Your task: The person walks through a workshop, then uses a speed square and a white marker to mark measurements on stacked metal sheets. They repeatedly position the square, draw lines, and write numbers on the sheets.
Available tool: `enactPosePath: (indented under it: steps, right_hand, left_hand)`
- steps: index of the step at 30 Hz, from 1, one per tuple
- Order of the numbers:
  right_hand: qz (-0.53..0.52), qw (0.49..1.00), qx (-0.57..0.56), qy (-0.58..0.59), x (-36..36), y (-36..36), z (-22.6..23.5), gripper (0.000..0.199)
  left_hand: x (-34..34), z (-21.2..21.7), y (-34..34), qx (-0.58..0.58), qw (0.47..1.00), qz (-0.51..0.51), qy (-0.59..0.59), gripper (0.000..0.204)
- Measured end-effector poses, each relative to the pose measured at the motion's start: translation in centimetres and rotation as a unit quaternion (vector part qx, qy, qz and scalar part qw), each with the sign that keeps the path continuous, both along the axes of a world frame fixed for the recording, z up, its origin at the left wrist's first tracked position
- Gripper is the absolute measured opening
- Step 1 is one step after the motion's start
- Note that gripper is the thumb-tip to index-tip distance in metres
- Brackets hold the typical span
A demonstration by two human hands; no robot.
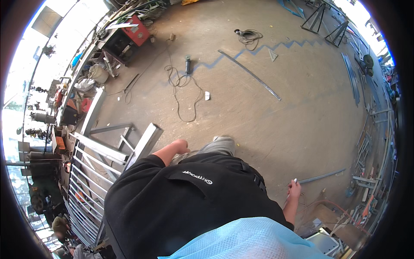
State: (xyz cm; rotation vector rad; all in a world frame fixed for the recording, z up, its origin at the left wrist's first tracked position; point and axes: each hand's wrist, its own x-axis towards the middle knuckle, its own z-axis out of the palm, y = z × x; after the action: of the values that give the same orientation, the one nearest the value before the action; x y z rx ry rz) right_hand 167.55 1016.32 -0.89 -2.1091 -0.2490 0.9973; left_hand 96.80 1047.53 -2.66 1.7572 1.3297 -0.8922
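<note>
My left hand (181, 146) hangs in front of my body with its fingers curled, and nothing shows sticking out of it. Just left of it is the end of a thick pale metal beam (148, 134), part of a frame with a white barred railing (88, 187). My right hand (294, 191) is out at my right side, fingers closed on a small white stick (295, 180); its exact kind is too small to tell. Beyond that hand a grey metal bar (323, 175) lies on the floor.
Ahead on the floor are an angle grinder (187, 65) with a looping cord, another corded tool (238, 32), a long flat bar (250, 74) and a triangular square (273, 55). A red machine (137, 31) stands far left. Trestles (317, 19) and metal stock (352, 80) line the right.
</note>
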Motion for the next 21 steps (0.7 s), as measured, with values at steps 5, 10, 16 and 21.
enactPosePath:
  steps: [5, 10, 16, 21]
  right_hand:
    - [-0.003, 0.997, -0.072, 0.011, 7.8, 10.2, 0.6, 0.026]
    - [0.057, 0.964, -0.259, 0.019, 9.7, 8.5, -4.8, 0.029]
    - [0.117, 0.953, -0.274, 0.063, 11.6, 10.0, -7.3, 0.029]
    - [0.082, 0.955, -0.275, 0.082, 18.6, 16.8, -9.4, 0.03]
  left_hand:
    - [6.4, -2.8, 7.1, -0.038, 0.999, 0.004, -0.004, 0.064]
    - [18.4, -5.5, 22.2, -0.091, 0.984, -0.145, 0.048, 0.064]
    - [38.8, -3.4, 45.8, 0.102, 0.983, -0.119, -0.092, 0.061]
    - [55.5, 1.5, 59.9, 0.166, 0.969, -0.005, -0.181, 0.06]
